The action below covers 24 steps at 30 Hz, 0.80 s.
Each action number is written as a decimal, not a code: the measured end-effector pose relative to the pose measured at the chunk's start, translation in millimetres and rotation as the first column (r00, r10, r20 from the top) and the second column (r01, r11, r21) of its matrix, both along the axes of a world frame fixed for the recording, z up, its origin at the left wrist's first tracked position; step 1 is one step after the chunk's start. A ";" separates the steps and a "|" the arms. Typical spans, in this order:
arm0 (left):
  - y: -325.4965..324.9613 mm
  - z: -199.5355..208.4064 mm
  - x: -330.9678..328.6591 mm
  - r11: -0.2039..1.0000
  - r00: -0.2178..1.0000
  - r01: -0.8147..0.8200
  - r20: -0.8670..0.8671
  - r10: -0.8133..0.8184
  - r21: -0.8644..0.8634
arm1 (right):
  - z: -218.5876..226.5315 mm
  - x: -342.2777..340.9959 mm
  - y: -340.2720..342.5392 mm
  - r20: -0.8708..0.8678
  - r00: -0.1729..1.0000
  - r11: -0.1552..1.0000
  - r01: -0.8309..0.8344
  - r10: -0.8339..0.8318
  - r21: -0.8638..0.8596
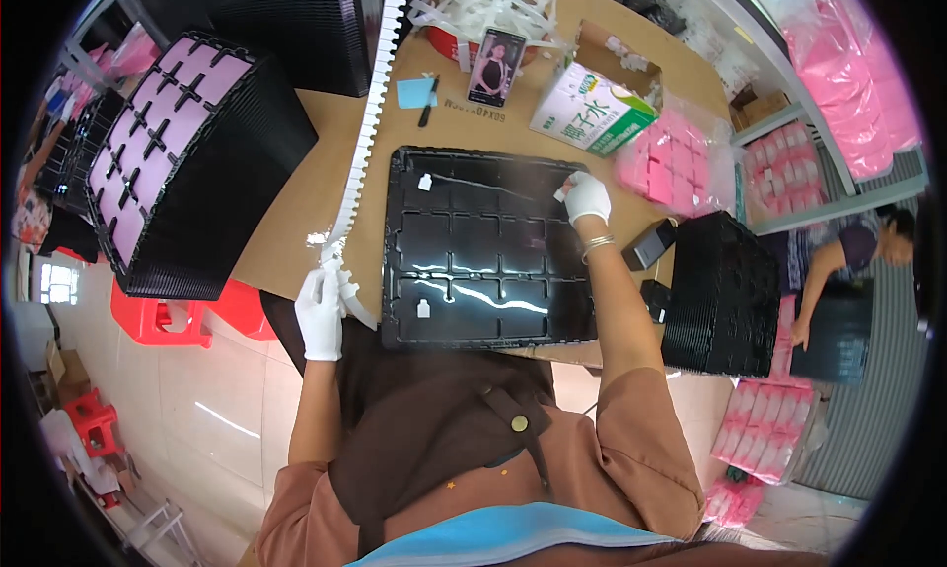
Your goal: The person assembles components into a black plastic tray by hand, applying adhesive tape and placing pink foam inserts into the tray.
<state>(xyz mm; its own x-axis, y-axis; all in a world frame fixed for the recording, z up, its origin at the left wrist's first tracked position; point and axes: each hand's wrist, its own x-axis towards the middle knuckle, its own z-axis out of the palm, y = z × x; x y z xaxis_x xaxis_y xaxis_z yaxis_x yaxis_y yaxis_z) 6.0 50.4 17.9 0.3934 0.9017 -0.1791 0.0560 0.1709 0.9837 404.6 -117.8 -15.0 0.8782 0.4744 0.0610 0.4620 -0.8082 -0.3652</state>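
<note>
A black plastic tray with a grid of compartments lies before me on the table. Two small white tags sit in its left column, one near the top and one near the bottom. My right hand, in a white glove, is over the tray's upper right corner, its fingers pinching a small white piece. Left of the tray runs a long white strip with a toothed edge. My gloved left hand closes on its near end, where the strip bends and small pieces cluster.
At left stands a tall stack of black trays topped with pink pieces. Behind the tray are a propped phone, a knife, a carton and a red bowl of white strips. More black trays and a person are at right.
</note>
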 end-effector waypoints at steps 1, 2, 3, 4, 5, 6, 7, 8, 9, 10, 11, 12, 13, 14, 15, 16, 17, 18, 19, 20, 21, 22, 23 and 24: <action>4.2 -0.6 -9.0 1.000 0.998 0.010 -0.065 -0.009 0.018 | -5.9 10.5 -0.2 -0.097 0.991 0.993 -0.100 0.093 -0.065; 6.4 -1.2 -16.6 0.999 0.991 0.020 -0.130 -0.016 0.032 | -5.5 17.3 0.6 -0.198 0.964 0.971 -0.205 0.179 -0.122; 7.2 -6.6 -18.9 0.998 0.994 -0.024 -0.103 0.030 0.057 | -5.3 21.4 -2.1 -0.379 0.904 0.972 -0.231 0.197 -0.047; 8.3 -8.6 -20.9 0.998 0.994 -0.029 -0.102 0.035 0.055 | -6.2 18.0 -2.6 -0.378 0.903 0.970 -0.237 0.201 -0.049; 9.9 -10.4 -22.7 0.999 0.994 -0.038 -0.097 0.040 0.018 | -8.0 14.8 -4.2 -0.280 0.951 0.991 -0.135 0.135 0.019; 11.3 -12.3 -22.9 0.999 0.995 -0.046 -0.092 0.044 -0.019 | -10.4 13.0 -5.3 -0.184 0.981 0.995 -0.037 0.055 0.096; 12.5 -14.7 -20.9 0.999 0.995 -0.047 -0.091 0.045 -0.023 | -9.9 8.3 -1.2 -0.238 0.971 0.982 0.026 0.019 0.186; 13.5 -17.1 -17.6 0.998 0.996 -0.054 -0.068 0.053 -0.018 | -6.9 4.9 0.7 -0.237 0.971 0.983 0.024 0.020 0.182; 14.0 -19.4 -14.2 0.998 0.997 -0.061 -0.045 0.060 -0.012 | -2.4 1.4 2.0 -0.189 0.982 0.995 0.002 0.017 0.101; 15.3 -20.9 -11.1 0.998 0.997 -0.058 -0.045 0.057 -0.015 | 2.4 -3.4 4.3 -0.143 0.990 1.000 -0.013 0.015 0.019; 16.2 -22.3 -8.1 0.998 0.998 -0.057 -0.011 0.057 -0.007 | 1.8 -4.4 5.9 -0.143 0.990 1.000 -0.010 0.012 0.017; 17.3 -23.8 -6.8 0.998 0.998 -0.058 0.024 0.058 0.000 | 1.3 -5.0 7.5 -0.085 0.996 1.000 -0.021 0.019 -0.022; 19.5 -25.4 -7.4 0.999 0.998 -0.053 0.025 0.053 -0.002 | 1.5 -5.7 7.6 -0.025 0.999 0.998 -0.029 0.027 -0.062; 22.4 -27.1 -9.0 1.000 1.000 -0.020 0.000 0.020 0.002 | -0.7 -5.1 3.9 -0.024 0.999 0.998 -0.024 0.022 -0.064; 24.6 -28.2 -10.3 1.000 1.000 0.012 -0.024 -0.012 0.005 | -5.2 -3.3 -3.1 -0.003 0.995 0.994 -0.096 0.096 0.055; 23.6 -29.0 -9.8 1.000 1.000 0.007 -0.021 -0.007 0.003 | -7.6 -1.5 -5.9 0.027 0.984 0.969 -0.179 0.177 0.172; 21.4 -29.4 -8.7 0.999 1.000 -0.030 -0.008 0.030 -0.012 | -10.1 -2.3 -9.2 0.029 0.983 0.968 -0.186 0.183 0.170; 20.0 -29.8 -8.2 0.997 0.998 -0.068 0.004 0.068 -0.028 | -12.7 -4.9 -12.8 0.045 0.984 0.937 -0.177 0.171 0.302; 18.8 -32.6 -8.2 0.997 0.997 -0.074 0.005 0.074 -0.031 | -12.2 -7.5 -14.6 0.058 0.986 0.888 -0.165 0.156 0.428; 18.1 -39.4 -10.2 0.997 0.997 -0.072 0.019 0.073 -0.032 | 0.1 -20.3 -2.8 0.054 0.984 0.887 -0.175 0.168 0.427; 17.4 -43.9 -12.7 0.997 0.997 -0.073 0.031 0.074 -0.031 | 12.3 -36.3 12.7 -0.146 0.975 0.873 -0.081 0.170 0.481; 17.3 -44.8 -12.7 0.997 0.998 -0.056 0.018 0.057 -0.053 | 21.0 -56.4 28.5 -0.339 0.925 0.859 0.028 0.171 0.512; 16.7 -45.0 -12.1 0.996 0.999 -0.044 0.022 0.046 -0.077 | 19.3 -71.1 45.8 -0.294 0.920 0.874 -0.094 0.259 0.477; 16.1 -44.6 -11.0 0.994 0.999 -0.035 0.026 0.038 -0.100 | 17.0 -85.6 67.5 -0.252 0.902 0.873 -0.218 0.351 0.437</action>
